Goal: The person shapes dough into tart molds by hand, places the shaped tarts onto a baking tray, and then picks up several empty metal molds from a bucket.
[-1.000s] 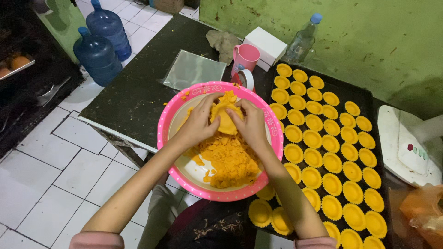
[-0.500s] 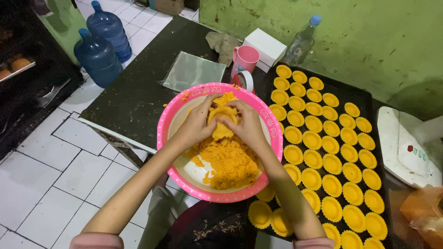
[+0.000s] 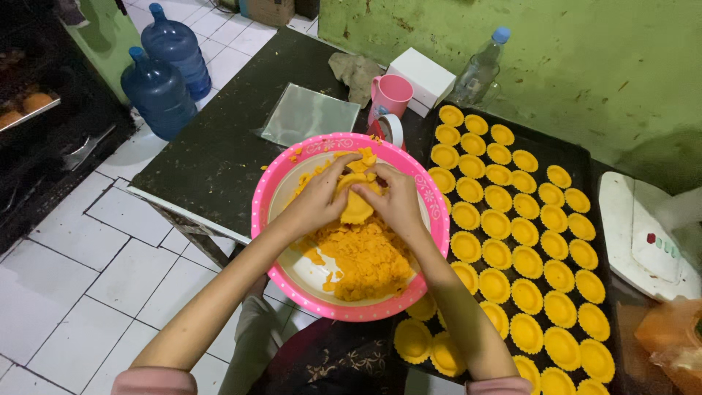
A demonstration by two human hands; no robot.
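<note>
A pink bowl (image 3: 272,192) rests on my lap and holds a heap of crumbly orange dough (image 3: 369,260). Over the bowl's far half, my left hand (image 3: 318,199) and my right hand (image 3: 395,197) are pressed together around a small tart mould lined with orange dough (image 3: 356,207). Both sets of fingers curl over its rim and thumbs press into it. To the right lies a black baking tray (image 3: 581,157) filled with several rows of dough-lined tart moulds (image 3: 512,230).
A pink mug (image 3: 391,93), a roll of tape (image 3: 387,128), a white box (image 3: 424,75), a clear plastic sheet (image 3: 309,115) and a plastic bottle (image 3: 479,69) sit on the dark table. Two blue water jugs (image 3: 164,73) stand on the tiled floor. A white appliance (image 3: 647,234) sits at right.
My hands stay over the bowl, kneading the dough into the mould; the fingers have shifted slightly around it. Nothing else has moved.
</note>
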